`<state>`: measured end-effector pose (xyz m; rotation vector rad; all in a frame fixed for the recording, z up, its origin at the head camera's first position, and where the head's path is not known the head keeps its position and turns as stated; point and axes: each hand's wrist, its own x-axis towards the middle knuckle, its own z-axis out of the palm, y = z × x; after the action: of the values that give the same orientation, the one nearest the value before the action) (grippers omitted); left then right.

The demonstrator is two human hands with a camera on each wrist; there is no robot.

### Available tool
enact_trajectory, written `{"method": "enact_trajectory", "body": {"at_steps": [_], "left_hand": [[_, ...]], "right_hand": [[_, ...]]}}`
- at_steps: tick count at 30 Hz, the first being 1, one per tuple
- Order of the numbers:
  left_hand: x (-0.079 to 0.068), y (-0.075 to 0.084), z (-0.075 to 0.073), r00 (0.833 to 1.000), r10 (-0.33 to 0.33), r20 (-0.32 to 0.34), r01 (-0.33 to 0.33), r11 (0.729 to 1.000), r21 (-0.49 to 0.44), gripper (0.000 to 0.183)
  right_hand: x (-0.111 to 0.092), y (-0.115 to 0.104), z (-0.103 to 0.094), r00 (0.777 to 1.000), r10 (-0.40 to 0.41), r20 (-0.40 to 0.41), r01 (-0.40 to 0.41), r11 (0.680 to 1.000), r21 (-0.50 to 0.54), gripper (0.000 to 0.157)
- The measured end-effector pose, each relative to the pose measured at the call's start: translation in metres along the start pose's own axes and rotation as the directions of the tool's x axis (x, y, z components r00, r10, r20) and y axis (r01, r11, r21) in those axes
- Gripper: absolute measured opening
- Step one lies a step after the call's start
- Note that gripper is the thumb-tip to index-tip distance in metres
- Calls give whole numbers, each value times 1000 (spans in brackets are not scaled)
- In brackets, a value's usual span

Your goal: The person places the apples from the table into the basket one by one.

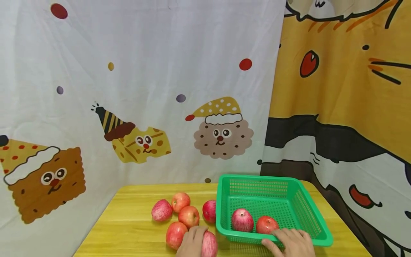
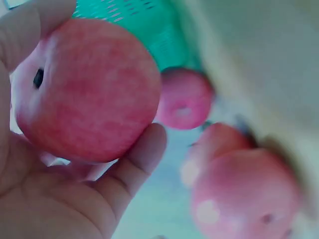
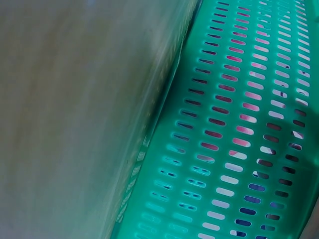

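My left hand (image 1: pixel 192 242) holds a red apple (image 1: pixel 210 244) at the front of the table. In the left wrist view the thumb and fingers curl round that apple (image 2: pixel 94 89), its dark stem hollow facing the thumb. Over the near rim of a green plastic basket (image 1: pixel 237 236) lies my right hand (image 1: pixel 293 242), gripping it with the thumb on the outer side. Inside the basket sit a striped apple (image 1: pixel 242 220) and a redder apple (image 1: pixel 267 225), the latter close to the right fingertips. The right wrist view shows the basket's slotted wall (image 3: pixel 199 124).
Left of the basket, several apples lie grouped on the wooden table (image 1: pixel 128 221), among them a front one (image 1: pixel 176 235) beside my left hand. Another apple (image 1: pixel 209 211) stands against the basket's left side. A printed curtain (image 1: pixel 179 53) hangs behind the table.
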<state>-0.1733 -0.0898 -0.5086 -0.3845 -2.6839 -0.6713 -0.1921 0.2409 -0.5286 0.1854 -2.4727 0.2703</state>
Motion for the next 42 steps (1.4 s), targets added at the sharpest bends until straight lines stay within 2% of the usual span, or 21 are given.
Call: {"method": "enact_trajectory", "body": {"at_steps": [5,8,12,16,18,20,23,25,28,31,37,42], "left_hand": [[18,21,-41,1000,14,-24,-17,992,-125,87],[31,28,-53,994,65,-91,-79,984,-159,88],[52,34,-58,986,121,-118,-143,969,-201,85],[83,38,-55,991,130,-25,-131,945,-299,81],[102,41,-51,990,137,41,-114,929,-352,79],[120,45,-45,986,142,93,-99,926,-364,79],[140,48,-31,982,140,126,-92,939,-330,79],[147,48,-19,983,129,130,-90,958,-272,78],[152,49,0,982,122,142,-98,981,-167,73],[154,50,16,978,125,166,-119,992,-44,71],[151,51,33,970,116,212,-154,974,168,75],[149,47,49,960,113,255,-172,960,222,73]], "right_hand": [[-2,1,1,1000,4,13,-4,1000,-4,37],[-2,0,1,1000,10,30,-10,1000,-2,38],[-2,-1,0,1000,5,21,-5,1000,-1,38],[1,-2,-1,998,-33,-47,33,999,4,37],[2,-2,-1,996,-47,-75,47,999,5,37],[2,-2,-1,993,-61,-102,61,998,4,37],[2,-3,-1,994,-60,-93,61,998,3,35],[1,-3,0,994,-63,-85,63,998,2,34],[0,-3,1,995,-64,-77,64,998,-5,34],[0,-2,1,995,-65,-80,64,998,-10,36],[1,1,1,994,-62,-92,62,998,-9,37],[0,1,1,998,-40,-51,39,999,-20,38]]}}
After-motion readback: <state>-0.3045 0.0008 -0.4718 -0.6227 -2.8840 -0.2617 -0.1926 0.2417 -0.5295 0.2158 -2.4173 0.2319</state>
